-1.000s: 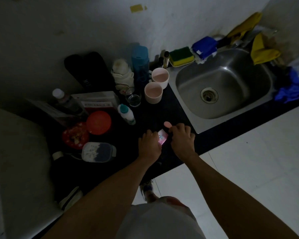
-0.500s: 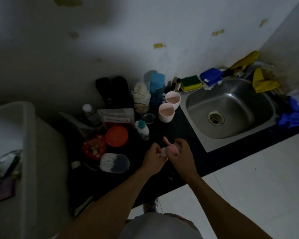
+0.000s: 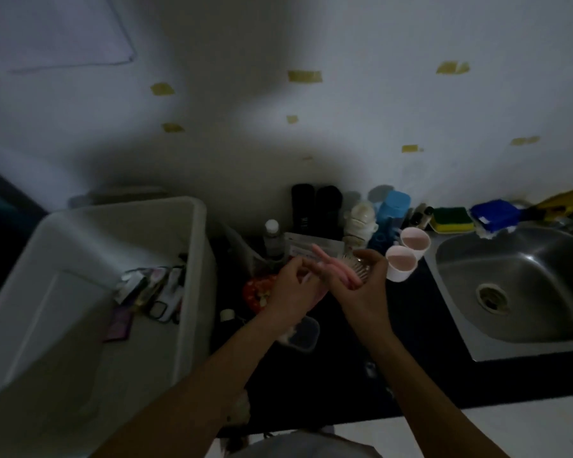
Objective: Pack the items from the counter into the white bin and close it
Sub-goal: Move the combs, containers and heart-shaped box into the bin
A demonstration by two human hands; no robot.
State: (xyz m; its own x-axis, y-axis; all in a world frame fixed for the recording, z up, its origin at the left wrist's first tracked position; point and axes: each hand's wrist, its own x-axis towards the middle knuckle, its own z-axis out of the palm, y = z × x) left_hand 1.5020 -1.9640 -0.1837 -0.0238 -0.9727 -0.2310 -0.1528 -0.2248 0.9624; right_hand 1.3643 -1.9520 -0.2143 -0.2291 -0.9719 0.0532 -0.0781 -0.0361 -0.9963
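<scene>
While the right hand point(image 3: 361, 294) grips a pink brush point(image 3: 332, 266), grip of the left hand point(image 3: 291, 289) is unclear.

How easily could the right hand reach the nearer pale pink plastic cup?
Probably yes: the nearer pink cup stands beside the right hand, nothing between, though that hand holds a long pink stick.

Dim, grainy; a broad soft shadow covers the white painted wall point(image 3: 344, 127), the black counter point(image 3: 328, 375) sinks into darkness, the pink plastic brush point(image 3: 331, 266) in the right hand point(image 3: 364, 289) smears with motion
</scene>
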